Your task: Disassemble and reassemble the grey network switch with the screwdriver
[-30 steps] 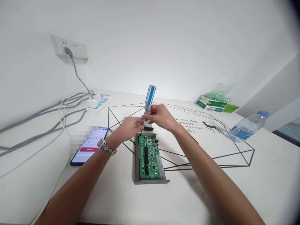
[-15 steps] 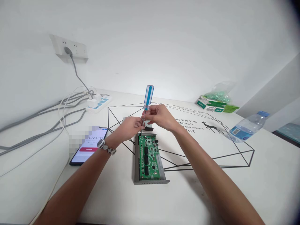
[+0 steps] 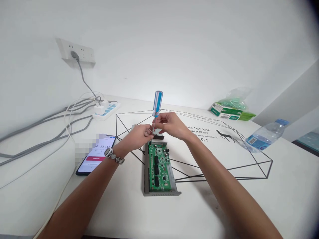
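A screwdriver with a clear and blue handle [image 3: 158,104] stands almost upright, its thin steel shaft [image 3: 152,132] pointing down at the far end of a green circuit board [image 3: 157,169]. My right hand [image 3: 169,125] pinches the shaft just below the handle. The fingertips of my left hand [image 3: 136,136] hold the lower shaft from the other side. The tip is hidden or too small to make out near the board's far edge. The board lies in an open grey metal chassis [image 3: 146,172], below both hands.
A phone [image 3: 96,157] lies left of the chassis, beside grey cables [image 3: 50,132] and a white power strip [image 3: 107,111]. A plastic water bottle [image 3: 264,137] lies at the right. A green box [image 3: 231,111] and a plastic bag stand at the back.
The screwdriver has tilted slightly more upright, and both hands stay on its shaft. The whole view has shifted a little.
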Motion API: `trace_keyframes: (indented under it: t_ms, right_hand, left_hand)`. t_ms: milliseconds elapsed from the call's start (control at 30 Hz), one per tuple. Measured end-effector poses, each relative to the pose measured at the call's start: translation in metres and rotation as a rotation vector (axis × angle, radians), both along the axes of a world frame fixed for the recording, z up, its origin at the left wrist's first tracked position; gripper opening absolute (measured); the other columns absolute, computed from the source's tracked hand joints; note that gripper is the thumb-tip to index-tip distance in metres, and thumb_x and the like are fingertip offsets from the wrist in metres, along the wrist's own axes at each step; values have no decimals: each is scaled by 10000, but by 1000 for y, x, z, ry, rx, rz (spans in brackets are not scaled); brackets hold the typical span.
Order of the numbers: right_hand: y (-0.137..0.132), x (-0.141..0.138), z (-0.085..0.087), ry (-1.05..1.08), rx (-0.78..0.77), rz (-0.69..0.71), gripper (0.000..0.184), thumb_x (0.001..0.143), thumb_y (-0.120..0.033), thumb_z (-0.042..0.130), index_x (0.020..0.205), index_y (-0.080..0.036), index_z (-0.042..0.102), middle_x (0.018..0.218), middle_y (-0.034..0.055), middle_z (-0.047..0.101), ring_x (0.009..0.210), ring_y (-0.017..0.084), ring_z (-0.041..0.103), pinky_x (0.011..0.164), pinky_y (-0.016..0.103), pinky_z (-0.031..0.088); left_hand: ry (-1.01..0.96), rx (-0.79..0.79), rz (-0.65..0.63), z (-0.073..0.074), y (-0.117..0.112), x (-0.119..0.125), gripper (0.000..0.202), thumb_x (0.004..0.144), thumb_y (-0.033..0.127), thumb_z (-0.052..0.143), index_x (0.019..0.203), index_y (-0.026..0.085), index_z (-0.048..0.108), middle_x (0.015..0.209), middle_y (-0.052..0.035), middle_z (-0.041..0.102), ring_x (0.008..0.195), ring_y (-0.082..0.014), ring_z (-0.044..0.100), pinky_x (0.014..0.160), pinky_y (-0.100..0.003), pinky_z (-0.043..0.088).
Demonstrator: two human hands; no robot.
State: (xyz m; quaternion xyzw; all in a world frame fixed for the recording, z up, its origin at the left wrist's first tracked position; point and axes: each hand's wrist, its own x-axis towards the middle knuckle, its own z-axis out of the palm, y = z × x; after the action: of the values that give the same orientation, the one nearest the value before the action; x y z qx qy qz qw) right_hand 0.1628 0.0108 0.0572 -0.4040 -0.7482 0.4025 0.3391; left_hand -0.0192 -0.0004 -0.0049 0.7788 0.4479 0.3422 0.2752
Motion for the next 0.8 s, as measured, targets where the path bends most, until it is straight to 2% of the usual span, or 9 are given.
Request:
trace_keyframes:
  t_ms: [233, 400, 500, 600, 800]
  right_hand:
    - [-1, 2, 2, -44, 43, 47, 71, 791, -230, 664, 789, -159, 659, 893, 79, 701, 832, 191, 658, 535, 265, 576]
    - [-1, 0, 1, -43, 16, 36, 120, 772, -229, 704, 865, -162, 668, 859, 56, 689, 794, 175, 658, 536, 252, 571]
    - [0, 0, -1, -23, 6, 1, 140, 761, -255, 734, 791, -166, 631, 763, 26, 651, 699, 147, 640, 528, 253, 574]
    - [1, 0, -2, 11, -15, 21, 192, 755, -267, 749, 702, -162, 598, 762, 36, 660, 667, 139, 642, 545, 265, 589]
    - [0, 1, 1, 39, -60, 51, 172, 738, -260, 779, 699, -151, 652, 805, 68, 710, 695, 158, 678, 562, 269, 595]
  left_hand:
    - [2, -20, -21, 4, -3, 0, 100, 847, 271, 636, 829, 181, 676, 787, -24, 727, 769, -188, 696, 704, -290, 522]
    - [-10, -8, 2, 4, -3, 1, 115, 838, 292, 651, 838, 181, 679, 782, -27, 722, 751, -188, 684, 683, -290, 512]
    - [-3, -8, 21, 4, -3, 2, 133, 833, 309, 660, 812, 179, 679, 772, -32, 722, 737, -191, 682, 682, -299, 517]
    - [-4, -10, 28, 2, -1, 1, 166, 824, 342, 676, 787, 181, 670, 775, -34, 724, 736, -194, 685, 682, -306, 526]
    - [9, -66, -53, -3, 5, -5, 174, 789, 321, 697, 911, 198, 703, 873, -28, 745, 827, -209, 701, 737, -313, 543]
